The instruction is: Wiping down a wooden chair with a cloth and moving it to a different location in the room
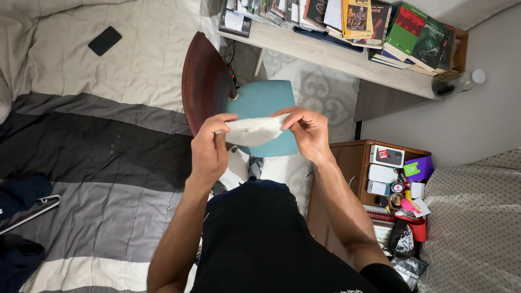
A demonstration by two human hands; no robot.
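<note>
Both of my hands hold a small white folded piece of cloth (254, 130) in front of me, above a chair. My left hand (209, 147) grips its left end with the fingers curled over the top edge. My right hand (305, 130) pinches its right end between thumb and fingers. The cloth is stretched flat between the two hands. Below it is the chair's teal seat (260, 100) with a dark brown wooden back (202, 84).
A bed with a grey, black and cream striped cover (97, 163) lies to the left, with a black phone (105, 40) on it. A shelf of books (347, 27) runs across the top. A cluttered wooden bedside table (353, 163) stands at right.
</note>
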